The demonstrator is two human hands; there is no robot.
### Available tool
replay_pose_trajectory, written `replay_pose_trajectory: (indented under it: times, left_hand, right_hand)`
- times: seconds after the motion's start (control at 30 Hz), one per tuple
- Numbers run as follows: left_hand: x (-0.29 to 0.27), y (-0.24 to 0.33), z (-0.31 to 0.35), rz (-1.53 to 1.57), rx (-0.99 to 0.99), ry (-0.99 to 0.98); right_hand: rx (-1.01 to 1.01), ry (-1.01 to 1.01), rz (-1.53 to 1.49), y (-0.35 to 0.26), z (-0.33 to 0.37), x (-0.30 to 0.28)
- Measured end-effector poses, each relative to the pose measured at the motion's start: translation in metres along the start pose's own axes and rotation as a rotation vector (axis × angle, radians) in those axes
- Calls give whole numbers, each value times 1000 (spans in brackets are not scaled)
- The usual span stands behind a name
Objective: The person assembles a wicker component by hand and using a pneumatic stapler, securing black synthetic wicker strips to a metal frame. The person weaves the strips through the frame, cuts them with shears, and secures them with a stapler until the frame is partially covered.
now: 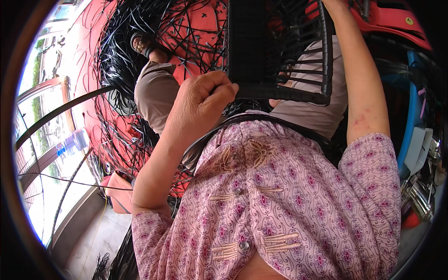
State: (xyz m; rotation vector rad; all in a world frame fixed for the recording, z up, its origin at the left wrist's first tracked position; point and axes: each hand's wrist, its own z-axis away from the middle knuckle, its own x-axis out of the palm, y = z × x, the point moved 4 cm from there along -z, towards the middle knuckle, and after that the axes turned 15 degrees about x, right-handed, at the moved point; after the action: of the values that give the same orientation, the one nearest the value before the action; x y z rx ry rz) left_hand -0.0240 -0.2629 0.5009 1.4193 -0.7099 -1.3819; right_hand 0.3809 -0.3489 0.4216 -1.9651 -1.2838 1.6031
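A black frame wound with flat strips (280, 91), with a broad solid panel and several thin slats, rests across my lap at the top of the view. My left hand (205, 95) is closed in a pinch at its near left corner, with the thumb tip against the edge. Whatever lies between those fingers is hidden. My right arm reaches up along the frame's right side. Only the edge of my right hand (332, 4) shows at the top border, by the frame's far right corner, and its fingers are out of sight. A long black strip (303, 130) crosses my waist.
Heaps of loose black strips (121, 60) cover the red surface (196, 23) on the left. Beyond them stands a glass door (42, 107). To the right are a red plastic piece (396, 23), a blue-rimmed container (409, 112) and shiny metal items (420, 198).
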Motion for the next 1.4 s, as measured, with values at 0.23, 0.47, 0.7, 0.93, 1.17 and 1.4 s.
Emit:
replay_pose_trajectory:
  times: [0.23,0.47,0.7,0.93,1.17,1.4]
  left_hand:
    - [5,-8,8,253,-106,113]
    - [19,-14,26,545,-209,300]
    - [3,-10,12,248,-205,-14]
    - [10,23,3,-309,202,-142]
    - [-4,33,-14,-479,242,-191]
    - [-1,2,-4,60,173,-234]
  right_hand:
    - [-7,24,3,5,-2,-1]
    - [-2,15,-20,-1,-1,0]
    - [10,-9,-23,0,3,0]
    - [-283,295,87,5,9,-21]
    - [344,-133,-153,-15,27,-9]
    - [335,-181,117,-31,24,-8]
